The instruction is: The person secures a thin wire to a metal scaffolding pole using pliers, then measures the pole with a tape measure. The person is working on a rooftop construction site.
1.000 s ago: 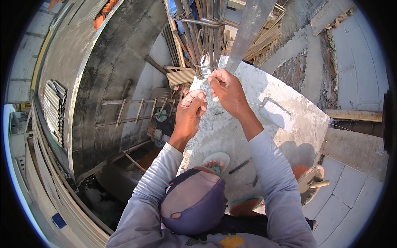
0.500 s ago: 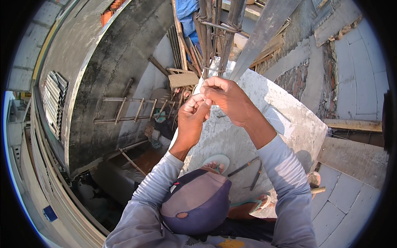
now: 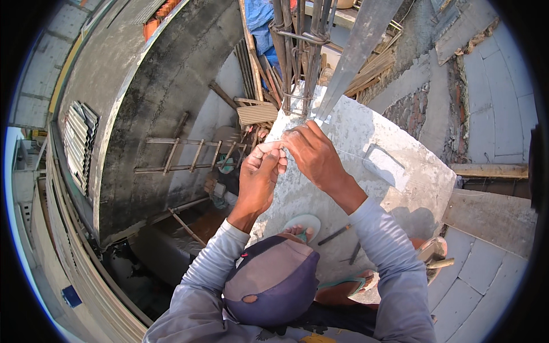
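- Head view: both hands met above the pale slab (image 3: 300, 197), whose left edge bordered a lower, dark recess (image 3: 151, 280).
- Just beyond the fingers stood the rebar column (image 3: 300, 63); a flat metal bar (image 3: 361, 54) slanted up near the right knuckles, narrowing room on that side.
- Between the forearms, the slab spread back to a sandaled foot (image 3: 302, 227) and a dark rod (image 3: 334, 235).
- The left hand (image 3: 258, 182) had thumb and forefinger together; anything pinched was too small to tell.
- The right hand (image 3: 315, 155) bent its fingers against the left fingertips; their grip could not be told.
- A thin pale line (image 3: 353, 154) ran rightward from beside the right hand, over the slab.
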`<act>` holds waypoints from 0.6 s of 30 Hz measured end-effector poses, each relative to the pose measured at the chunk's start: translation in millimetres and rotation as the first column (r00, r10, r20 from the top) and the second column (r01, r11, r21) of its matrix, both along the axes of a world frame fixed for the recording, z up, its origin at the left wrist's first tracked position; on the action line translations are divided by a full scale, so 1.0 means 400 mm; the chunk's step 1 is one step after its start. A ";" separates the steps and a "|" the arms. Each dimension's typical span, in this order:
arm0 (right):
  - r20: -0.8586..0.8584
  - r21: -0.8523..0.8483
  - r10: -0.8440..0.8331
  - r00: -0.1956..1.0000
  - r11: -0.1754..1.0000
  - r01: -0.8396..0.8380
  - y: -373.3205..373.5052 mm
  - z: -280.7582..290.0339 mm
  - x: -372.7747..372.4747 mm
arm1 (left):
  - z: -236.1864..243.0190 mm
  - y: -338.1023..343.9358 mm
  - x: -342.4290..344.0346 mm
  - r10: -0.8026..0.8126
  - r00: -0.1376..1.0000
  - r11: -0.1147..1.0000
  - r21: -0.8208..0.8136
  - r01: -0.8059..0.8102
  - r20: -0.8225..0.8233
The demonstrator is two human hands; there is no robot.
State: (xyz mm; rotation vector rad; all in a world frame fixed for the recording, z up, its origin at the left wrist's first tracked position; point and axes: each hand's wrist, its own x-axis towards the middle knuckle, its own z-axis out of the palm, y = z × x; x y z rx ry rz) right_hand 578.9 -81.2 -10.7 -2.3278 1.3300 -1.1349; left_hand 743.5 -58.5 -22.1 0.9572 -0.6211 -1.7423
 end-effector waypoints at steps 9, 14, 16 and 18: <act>0.461 0.820 -0.559 0.689 0.565 -0.090 0.004 -0.035 0.013 | -0.037 0.020 -0.007 0.151 0.986 0.985 0.074 -0.156 0.063; 0.512 0.838 -0.713 0.479 0.292 -0.461 0.002 -0.057 -0.012 | -0.044 0.020 -0.022 0.061 0.996 0.998 -0.036 -0.058 0.070; 0.553 0.778 -0.728 0.405 0.279 -0.562 0.001 -0.057 -0.015 | -0.044 0.018 -0.020 0.020 0.992 0.996 -0.087 -0.009 0.124; 0.615 0.702 -0.712 0.340 0.298 -0.647 -0.005 -0.066 -0.046 | -0.045 0.020 -0.022 -0.006 0.990 0.995 -0.102 0.021 0.144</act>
